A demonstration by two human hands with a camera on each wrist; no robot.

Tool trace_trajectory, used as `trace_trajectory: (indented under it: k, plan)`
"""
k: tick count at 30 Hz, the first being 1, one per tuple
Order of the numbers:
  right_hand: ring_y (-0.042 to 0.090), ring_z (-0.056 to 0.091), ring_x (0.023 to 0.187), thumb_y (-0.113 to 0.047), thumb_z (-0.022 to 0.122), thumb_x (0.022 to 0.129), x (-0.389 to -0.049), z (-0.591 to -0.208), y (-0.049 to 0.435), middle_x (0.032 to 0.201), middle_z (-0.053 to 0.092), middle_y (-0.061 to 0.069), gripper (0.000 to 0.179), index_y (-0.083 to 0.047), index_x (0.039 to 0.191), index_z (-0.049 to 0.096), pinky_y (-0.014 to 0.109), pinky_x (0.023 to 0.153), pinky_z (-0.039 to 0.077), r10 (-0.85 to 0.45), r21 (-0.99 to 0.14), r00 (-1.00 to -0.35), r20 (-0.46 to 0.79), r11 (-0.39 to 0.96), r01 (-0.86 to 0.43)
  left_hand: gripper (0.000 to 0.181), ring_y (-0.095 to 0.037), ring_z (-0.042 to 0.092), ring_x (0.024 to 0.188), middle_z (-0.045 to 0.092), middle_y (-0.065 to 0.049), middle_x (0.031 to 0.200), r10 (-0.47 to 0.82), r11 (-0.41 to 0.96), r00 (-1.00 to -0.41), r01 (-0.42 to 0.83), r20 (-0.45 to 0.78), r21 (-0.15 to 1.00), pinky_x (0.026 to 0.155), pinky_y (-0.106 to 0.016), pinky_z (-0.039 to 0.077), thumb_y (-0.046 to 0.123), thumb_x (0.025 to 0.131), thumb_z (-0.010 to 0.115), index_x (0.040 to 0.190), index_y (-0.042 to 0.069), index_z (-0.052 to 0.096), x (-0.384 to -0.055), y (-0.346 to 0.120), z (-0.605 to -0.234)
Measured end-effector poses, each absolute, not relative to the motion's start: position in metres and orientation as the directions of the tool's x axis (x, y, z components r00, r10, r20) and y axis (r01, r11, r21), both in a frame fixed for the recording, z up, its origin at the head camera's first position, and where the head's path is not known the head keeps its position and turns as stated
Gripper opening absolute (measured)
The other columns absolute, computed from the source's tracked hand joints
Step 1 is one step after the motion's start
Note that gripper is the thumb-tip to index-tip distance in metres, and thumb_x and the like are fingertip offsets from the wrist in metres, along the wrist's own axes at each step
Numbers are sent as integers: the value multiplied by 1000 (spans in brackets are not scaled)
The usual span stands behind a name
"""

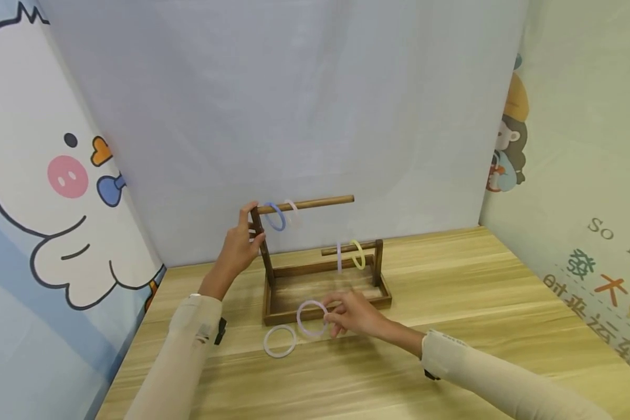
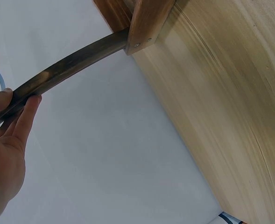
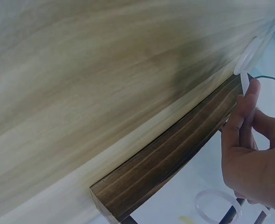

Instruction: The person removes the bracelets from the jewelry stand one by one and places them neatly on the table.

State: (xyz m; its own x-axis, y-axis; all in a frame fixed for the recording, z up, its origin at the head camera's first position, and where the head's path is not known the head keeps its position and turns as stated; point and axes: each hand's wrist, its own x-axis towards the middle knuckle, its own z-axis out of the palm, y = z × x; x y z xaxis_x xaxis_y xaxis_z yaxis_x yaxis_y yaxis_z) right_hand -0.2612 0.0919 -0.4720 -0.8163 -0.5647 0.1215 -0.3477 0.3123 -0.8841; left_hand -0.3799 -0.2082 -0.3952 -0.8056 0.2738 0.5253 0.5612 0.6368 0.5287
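My left hand (image 1: 238, 248) grips the upper part of the tall post (image 1: 266, 259) of a dark wooden rack (image 1: 287, 318). In the left wrist view, thumb and fingers lie on opposite sides of that post. My right hand (image 1: 356, 315) pinches a lilac ring (image 1: 298, 318), held up in front of the rack's front rail. Left of it, a white ring (image 1: 265, 341) lies flat on the table. A blue ring (image 1: 282, 220) and a pale pink ring (image 1: 294, 211) hang on the upper rod. On the lower rod hang a pale lilac ring (image 1: 339, 256) and a yellow ring (image 1: 361, 256).
The rack stands on a wood-grain table (image 1: 451, 291). Its upper rod (image 1: 328, 202) points right from the tall post; its lower rod (image 1: 331, 252) points left from a short post (image 1: 378, 262). A pale curtain (image 1: 346, 105) hangs behind, with printed cloths on both sides.
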Motion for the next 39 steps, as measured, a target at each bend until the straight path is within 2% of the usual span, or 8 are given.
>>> trace_trajectory:
  k: [6, 14, 24, 31, 39]
  plan:
    - [40, 75, 67, 4, 68, 98, -260, -477, 92, 92, 77, 23, 25, 13, 120, 63, 46, 59, 65, -569, -888, -815, 109, 312, -337, 78, -46, 73, 99, 68, -35, 113, 275, 638, -802, 565, 531, 523, 81, -48, 66, -6, 97, 68, 157, 14, 23, -382, -209, -397]
    - [32, 75, 62, 0, 70, 98, -260, -486, 92, 84, 77, 16, 24, 10, 120, 66, 36, 53, 64, -582, -869, -809, 81, 357, -343, 78, -46, 74, 98, 69, -35, 112, 269, 640, -798, 567, 539, 519, 80, -48, 66, -6, 97, 68, 157, 14, 23, -384, -208, -399]
    - [28, 74, 60, 0, 70, 98, -258, -490, 89, 81, 77, 15, 27, 12, 122, 67, 33, 50, 63, -560, -855, -827, 61, 398, -332, 78, -46, 73, 99, 69, -34, 112, 270, 648, -798, 565, 539, 511, 80, -48, 66, -5, 98, 67, 157, 17, 21, -382, -208, -399]
    - [26, 74, 58, -1, 71, 98, -257, -495, 89, 72, 75, 12, 31, 16, 123, 65, 31, 50, 63, -545, -854, -836, 58, 407, -325, 77, -46, 74, 98, 70, -34, 110, 267, 645, -797, 565, 541, 515, 80, -48, 66, -7, 97, 67, 156, 13, 23, -381, -207, -397]
    - [21, 73, 56, -2, 73, 96, -258, -504, 90, 76, 77, 13, 26, 14, 117, 70, 28, 50, 62, -513, -860, -853, 99, 387, -333, 78, -46, 72, 103, 68, -34, 115, 269, 651, -816, 546, 511, 527, 83, -48, 66, -5, 99, 65, 158, 17, 20, -378, -206, -395]
